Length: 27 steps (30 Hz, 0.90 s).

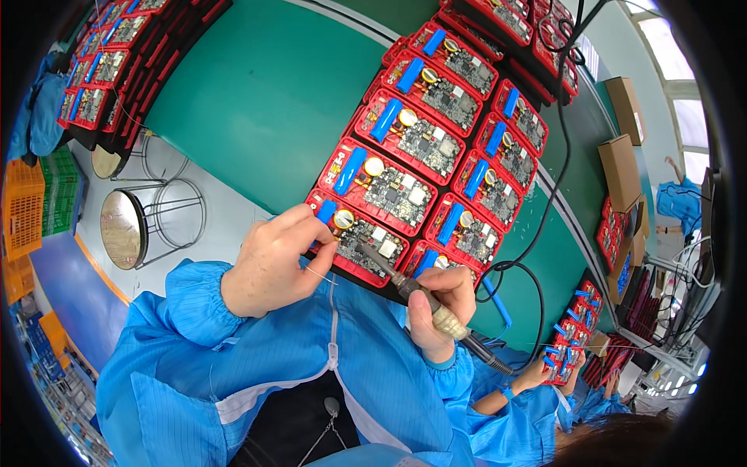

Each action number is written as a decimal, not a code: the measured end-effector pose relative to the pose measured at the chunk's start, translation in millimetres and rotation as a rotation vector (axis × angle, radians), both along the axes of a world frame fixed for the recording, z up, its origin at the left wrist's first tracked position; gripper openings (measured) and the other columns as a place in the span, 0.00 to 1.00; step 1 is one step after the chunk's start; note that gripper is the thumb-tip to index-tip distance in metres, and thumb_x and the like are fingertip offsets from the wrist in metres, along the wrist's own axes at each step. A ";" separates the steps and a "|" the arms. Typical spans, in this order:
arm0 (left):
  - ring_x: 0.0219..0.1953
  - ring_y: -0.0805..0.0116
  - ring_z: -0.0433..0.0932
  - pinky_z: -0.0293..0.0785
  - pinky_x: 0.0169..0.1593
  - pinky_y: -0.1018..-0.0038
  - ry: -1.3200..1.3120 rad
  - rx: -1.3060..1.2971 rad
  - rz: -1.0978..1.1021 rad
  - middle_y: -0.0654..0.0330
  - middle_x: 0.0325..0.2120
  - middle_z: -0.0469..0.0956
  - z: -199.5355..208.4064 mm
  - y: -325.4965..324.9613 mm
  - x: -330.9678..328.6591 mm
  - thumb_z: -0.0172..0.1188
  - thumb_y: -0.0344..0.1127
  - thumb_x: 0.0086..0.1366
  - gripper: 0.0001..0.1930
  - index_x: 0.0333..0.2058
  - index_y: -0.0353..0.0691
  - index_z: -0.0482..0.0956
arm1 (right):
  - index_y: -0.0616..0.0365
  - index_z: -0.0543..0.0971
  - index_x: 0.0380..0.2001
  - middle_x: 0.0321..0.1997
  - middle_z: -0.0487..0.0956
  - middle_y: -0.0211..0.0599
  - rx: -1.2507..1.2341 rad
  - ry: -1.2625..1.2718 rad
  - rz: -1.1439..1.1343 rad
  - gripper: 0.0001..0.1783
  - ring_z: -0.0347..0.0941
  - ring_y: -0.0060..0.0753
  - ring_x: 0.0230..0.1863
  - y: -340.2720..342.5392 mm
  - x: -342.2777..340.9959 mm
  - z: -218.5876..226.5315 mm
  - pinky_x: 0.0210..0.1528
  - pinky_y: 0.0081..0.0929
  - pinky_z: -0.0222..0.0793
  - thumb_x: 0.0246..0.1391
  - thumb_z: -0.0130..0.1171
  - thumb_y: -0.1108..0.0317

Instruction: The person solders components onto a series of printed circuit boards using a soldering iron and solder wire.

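My right hand (pixel 442 303) grips a soldering iron (pixel 445 320) by its pale handle, tip slanting up and left over the nearest circuit board (pixel 359 236). Fingers of my left hand (pixel 276 253) are pinched at that board's left end, with a thin solder wire (pixel 320 275) trailing from them. This board lies in a red plastic housing with a blue cylindrical cell (pixel 325 211) and a round coin cell (pixel 343 219). Whether the iron's tip touches the board I cannot tell. Part of the housing is hidden behind my left fingers.
Several similar red housings (pixel 397 187) lie in rows on a black tray upon the green table (pixel 226 117). More stacked trays (pixel 97 70) stand far left. A black cable (pixel 548 210) loops along the right. Another person's hand (pixel 531 377) holds a red panel at right. Stools (pixel 123 229) stand left.
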<state>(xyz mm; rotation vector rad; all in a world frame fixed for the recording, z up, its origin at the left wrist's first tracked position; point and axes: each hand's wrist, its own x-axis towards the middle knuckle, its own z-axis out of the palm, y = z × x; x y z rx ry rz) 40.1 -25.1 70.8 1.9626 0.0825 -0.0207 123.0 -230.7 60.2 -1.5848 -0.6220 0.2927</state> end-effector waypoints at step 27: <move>0.19 0.64 0.71 0.67 0.23 0.70 0.181 0.174 0.175 0.59 0.20 0.71 -1.6 -10.8 0.6 0.61 0.26 0.53 0.04 0.28 0.38 0.76 | 0.63 0.66 0.30 0.20 0.73 0.39 -0.153 -0.201 0.148 0.15 0.65 0.21 0.16 7.4 -0.2 7.9 0.19 0.19 0.59 0.45 0.62 0.71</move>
